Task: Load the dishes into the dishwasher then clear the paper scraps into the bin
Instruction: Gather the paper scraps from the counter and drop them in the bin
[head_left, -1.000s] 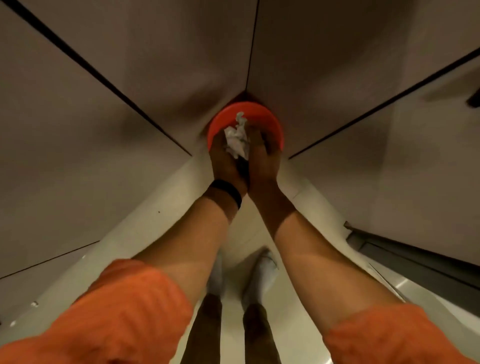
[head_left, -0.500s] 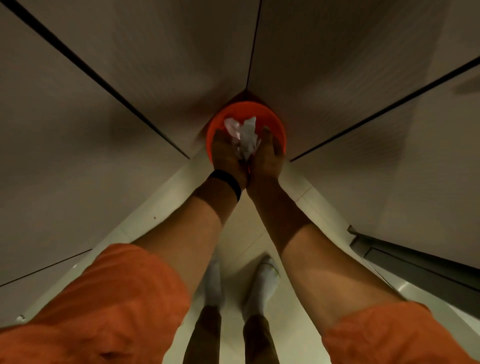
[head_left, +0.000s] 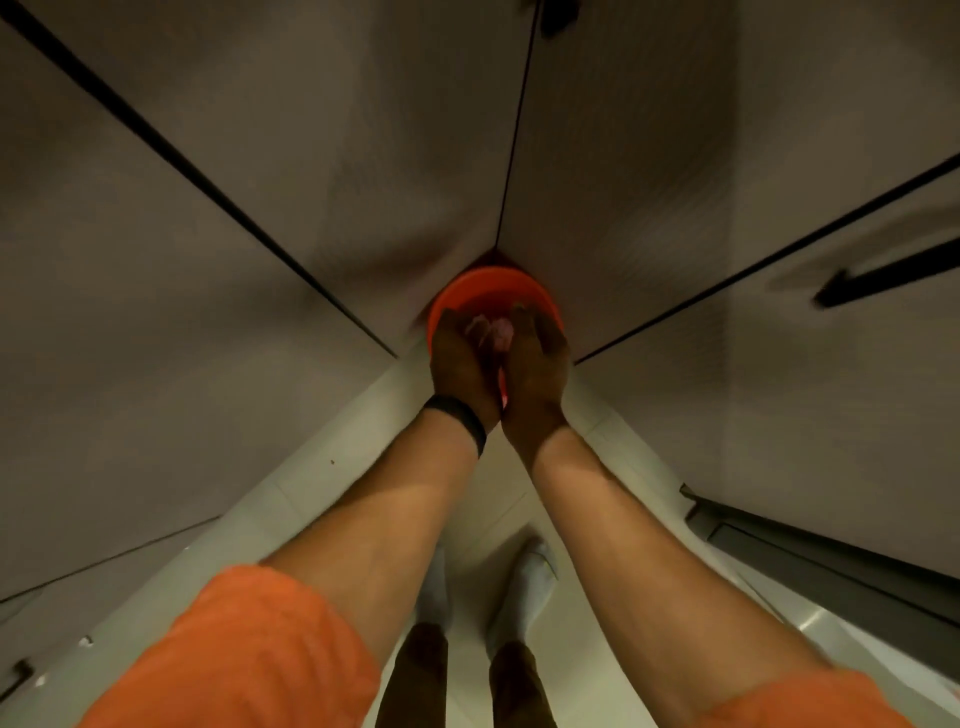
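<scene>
An orange bin stands on the floor in the corner where two cabinet fronts meet. Both my hands reach over its near rim, palms facing each other. My left hand, with a dark wristband, and my right hand have their fingers spread apart over the opening. Crumpled paper scraps show blurred and pinkish between the fingertips, down inside the bin. Whether the fingers still touch the paper is unclear. The bin's near wall is hidden behind my hands.
Grey cabinet doors close in on the left and right. A dark bar handle sits on the right door. A dark panel edge juts out low right. My socked feet stand on the pale floor.
The white paper wad that was held up between my hands has dropped lower into the bin. My fingers have spread apart and my hands have sunk slightly over the rim.
</scene>
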